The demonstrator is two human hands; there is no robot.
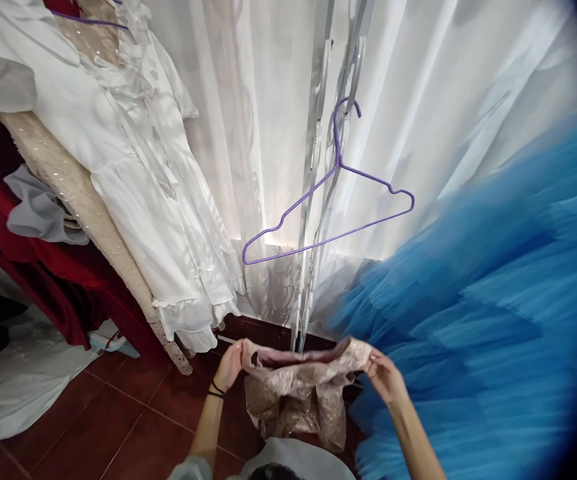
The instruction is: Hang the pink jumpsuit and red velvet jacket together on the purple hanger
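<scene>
A shiny pinkish-beige garment (pixel 301 393), its exact kind unclear, hangs stretched between my two hands, low in the head view. My left hand (pixel 232 363), with dark bands at the wrist, is closed on its left upper corner. At the opposite corner my right hand (pixel 384 373) pinches the fabric between thumb and fingers. Beyond and above the garment, a bare purple hanger (pixel 318 247) hangs by its hook from a whitish metal upright. The lower part of the garment droops in folds towards my body.
To the left hang a white dress (pixel 138 180), a sparkly beige garment (pixel 76 173) and dark red cloth (pixel 93 293). Layered blue tulle (pixel 493 320) fills the right side. White curtains (pixel 278 120) stand behind the metal upright (pixel 313 187). Red-brown tiles (pixel 103 417) cover the floor.
</scene>
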